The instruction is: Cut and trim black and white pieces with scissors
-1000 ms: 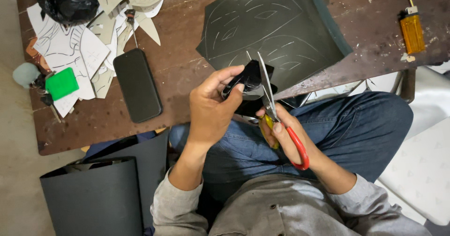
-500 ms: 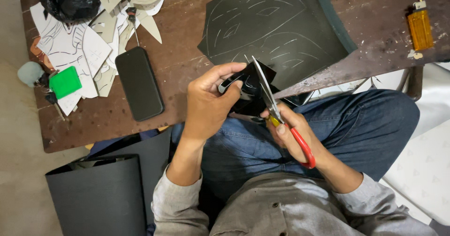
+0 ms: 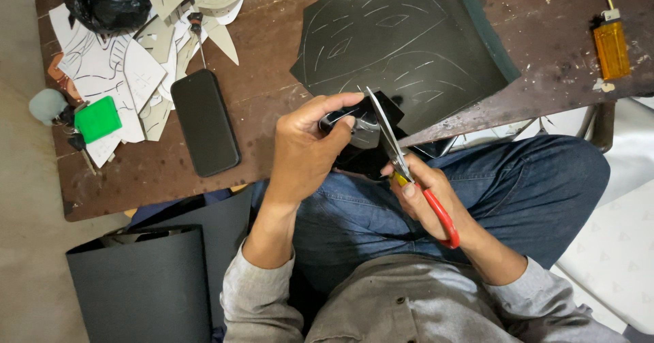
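My left hand (image 3: 306, 152) grips a small black cut piece of sheet (image 3: 371, 153) just below the table's near edge, over my lap. My right hand (image 3: 426, 196) holds red-handled scissors (image 3: 409, 176), their steel blades pointing up and away into the black piece. Behind the hands a large black sheet (image 3: 402, 36) scored with pale leaf-like lines lies on the brown table (image 3: 266, 91) and overhangs its edge.
A black phone (image 3: 204, 121) lies left of my hands. Paper cut-outs (image 3: 129, 64), a green block (image 3: 97, 119) and a black bag (image 3: 105, 2) crowd the table's left end. An orange lighter (image 3: 611, 47) is at far right. Rolled dark sheet (image 3: 143, 288) stands by my left knee.
Both hands with the piece and scissors have shifted slightly right and up in view; the scissor blades have turned a little more upright against the black piece.
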